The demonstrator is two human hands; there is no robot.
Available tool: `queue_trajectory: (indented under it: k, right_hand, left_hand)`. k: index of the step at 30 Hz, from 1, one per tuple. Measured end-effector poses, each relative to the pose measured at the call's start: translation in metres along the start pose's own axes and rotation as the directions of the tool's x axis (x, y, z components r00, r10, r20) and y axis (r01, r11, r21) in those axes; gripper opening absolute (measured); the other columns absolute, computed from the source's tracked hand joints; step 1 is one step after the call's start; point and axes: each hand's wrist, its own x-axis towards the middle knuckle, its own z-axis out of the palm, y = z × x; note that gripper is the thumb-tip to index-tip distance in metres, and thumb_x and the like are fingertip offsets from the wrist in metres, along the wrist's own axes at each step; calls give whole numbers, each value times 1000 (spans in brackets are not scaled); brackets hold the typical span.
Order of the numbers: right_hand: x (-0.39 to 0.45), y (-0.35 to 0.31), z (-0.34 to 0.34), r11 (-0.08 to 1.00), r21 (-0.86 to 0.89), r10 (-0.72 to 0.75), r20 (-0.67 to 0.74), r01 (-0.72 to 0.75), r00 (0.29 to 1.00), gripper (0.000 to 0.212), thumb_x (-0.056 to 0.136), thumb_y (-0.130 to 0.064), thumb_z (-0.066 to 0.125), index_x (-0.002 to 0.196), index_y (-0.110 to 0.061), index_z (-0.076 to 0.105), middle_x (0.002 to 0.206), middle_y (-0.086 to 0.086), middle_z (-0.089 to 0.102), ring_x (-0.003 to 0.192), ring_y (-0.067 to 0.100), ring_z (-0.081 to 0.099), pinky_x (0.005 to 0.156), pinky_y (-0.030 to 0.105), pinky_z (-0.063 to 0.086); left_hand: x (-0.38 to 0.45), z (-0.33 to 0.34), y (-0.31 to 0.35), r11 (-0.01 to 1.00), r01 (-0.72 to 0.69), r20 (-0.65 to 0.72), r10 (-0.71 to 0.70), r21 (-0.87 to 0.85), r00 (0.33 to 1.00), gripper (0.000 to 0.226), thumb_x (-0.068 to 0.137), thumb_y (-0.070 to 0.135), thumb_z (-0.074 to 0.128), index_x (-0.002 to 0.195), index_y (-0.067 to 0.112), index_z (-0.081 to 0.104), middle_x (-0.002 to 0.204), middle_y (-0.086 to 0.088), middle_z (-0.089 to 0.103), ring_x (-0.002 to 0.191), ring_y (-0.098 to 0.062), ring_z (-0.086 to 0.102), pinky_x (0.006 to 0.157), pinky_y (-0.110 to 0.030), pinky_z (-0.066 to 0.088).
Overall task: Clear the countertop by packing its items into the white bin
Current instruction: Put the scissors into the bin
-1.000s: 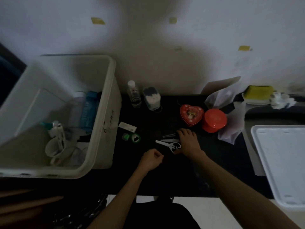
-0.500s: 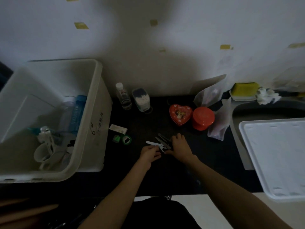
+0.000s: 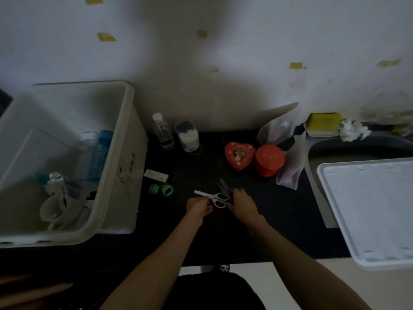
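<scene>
A home kitchen: dark countertop (image 3: 279, 220) beside a sink (image 3: 357, 151), with a sponge (image 3: 324, 120) behind it.

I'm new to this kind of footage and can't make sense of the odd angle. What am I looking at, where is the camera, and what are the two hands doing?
There is no machine here: a person wears one wide-angle camera on the head, looking down at their own arms. On the black countertop the left hand and right hand meet at small white-handled scissors; the right hand also touches dark slim tools. The light is too dim to be sure of either grip. Also there: a red heart-shaped tin, a round red tin, a clear small bottle, a jar of cotton swabs and green small items. At left, the large white plastic bin already holds bottles and cups.
</scene>
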Motion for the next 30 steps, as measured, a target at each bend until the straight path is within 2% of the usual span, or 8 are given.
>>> queue_trajectory:
  k: [6, 9, 13, 17, 19, 20, 25, 30]
  right_hand:
    - [-17, 22, -24, 871, 461, 185, 17, -172, 983, 36, 89, -34, 69, 112, -7, 63, 99, 5, 64, 84, 15, 61, 61, 22, 44]
    - [-31, 29, -26, 813, 560, 199, -7, -161, 980, 34, 89, -33, 69, 113, -10, 64, 101, 4, 67, 86, 14, 62, 62, 20, 44]
    - [-43, 40, -23, 745, 649, 220, -23, -153, 975, 35, 87, -35, 70, 114, -12, 67, 96, 2, 71, 87, 13, 67, 73, 25, 54]
    - [-56, 39, -29, 645, 750, 209, 7, -144, 978, 35, 89, -35, 68, 118, -15, 66, 99, 0, 71, 91, 10, 67, 72, 20, 51]
    - [-61, 35, -36, 618, 775, 190, 10, -128, 982, 34, 90, -35, 68, 118, -16, 66, 98, -3, 70, 89, 5, 66, 67, 15, 47]
    - [-61, 32, -39, 610, 783, 181, 15, -124, 983, 33, 90, -35, 68, 118, -17, 66, 98, -5, 70, 88, 3, 65, 66, 14, 46]
    - [-62, 7, -52, 623, 776, 129, 17, -94, 992, 25, 88, -38, 69, 109, -24, 63, 96, -7, 68, 87, 4, 65, 66, 17, 48]
    - [-56, -28, -53, 699, 715, 56, -34, -15, 998, 42, 81, -45, 74, 116, -28, 57, 107, -9, 65, 92, 1, 62, 69, 15, 46]
  left_hand:
    - [5, 19, 10, 958, -49, -146, 94, 283, 985, 52, 83, 32, 75, 118, 0, 55, 112, -18, 64, 90, -29, 65, 79, -42, 60]
    - [10, 33, 6, 798, -28, -228, 205, 602, 952, 73, 76, 46, 77, 129, 4, 49, 123, -14, 60, 100, -29, 65, 82, -37, 57]
    - [12, 48, 3, 601, 25, -242, 282, 799, 928, 65, 80, 40, 73, 131, 7, 51, 129, -14, 53, 111, -30, 59, 89, -42, 51]
    - [5, 46, -3, 311, -1, -113, 347, 950, 931, 61, 77, 44, 75, 125, 12, 56, 135, -13, 49, 127, -32, 45, 103, -47, 39]
    - [1, 40, -7, 246, -81, -25, 401, 966, 916, 61, 76, 44, 76, 123, 11, 55, 130, -12, 54, 125, -31, 47, 102, -44, 41]
    - [1, 36, -8, 282, -124, 1, 402, 951, 916, 61, 77, 41, 77, 124, 10, 53, 128, -12, 57, 121, -30, 51, 98, -42, 46]
    - [-7, 19, -5, 777, -278, 145, 238, 565, 960, 42, 87, 16, 70, 125, 8, 54, 112, -8, 63, 91, -17, 63, 71, -26, 51]
    - [-31, -2, 3, 918, -344, 375, 253, 199, 892, 22, 95, 16, 59, 116, 11, 64, 103, -6, 71, 91, -16, 69, 70, -28, 51]
